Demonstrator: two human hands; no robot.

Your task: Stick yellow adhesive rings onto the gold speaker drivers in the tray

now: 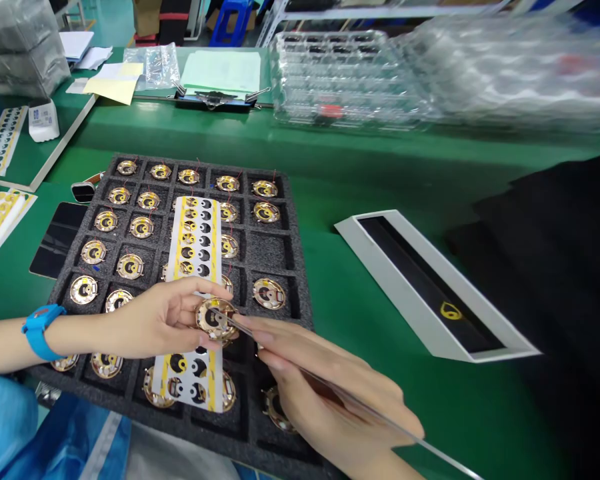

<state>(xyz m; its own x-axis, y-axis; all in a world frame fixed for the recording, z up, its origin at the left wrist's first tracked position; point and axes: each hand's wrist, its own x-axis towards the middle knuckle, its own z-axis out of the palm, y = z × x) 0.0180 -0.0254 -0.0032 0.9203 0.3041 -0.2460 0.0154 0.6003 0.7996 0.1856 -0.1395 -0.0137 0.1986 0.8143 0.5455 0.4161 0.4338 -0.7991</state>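
Note:
My left hand (155, 317), with a blue band on its wrist, holds a round gold-rimmed part (216, 319) by its edge between thumb and fingers. In my right hand (325, 387) are thin metal tweezers (370, 412), their tips at the face of that part. Beneath both hands lies a black foam tray (275, 263), its compartments holding several similar round parts with fine red wires. A white sheet of black and yellow stickers (197, 240) lies across the tray, partly hidden by my left hand and the held part.
A white box with black inside (415, 287) lies right of the tray. Clear plastic trays (350, 80) and a clipboard (220, 73) stand at the back. On the left are a dark flat panel (57, 240), a watch (85, 191) and another sticker sheet (3, 220).

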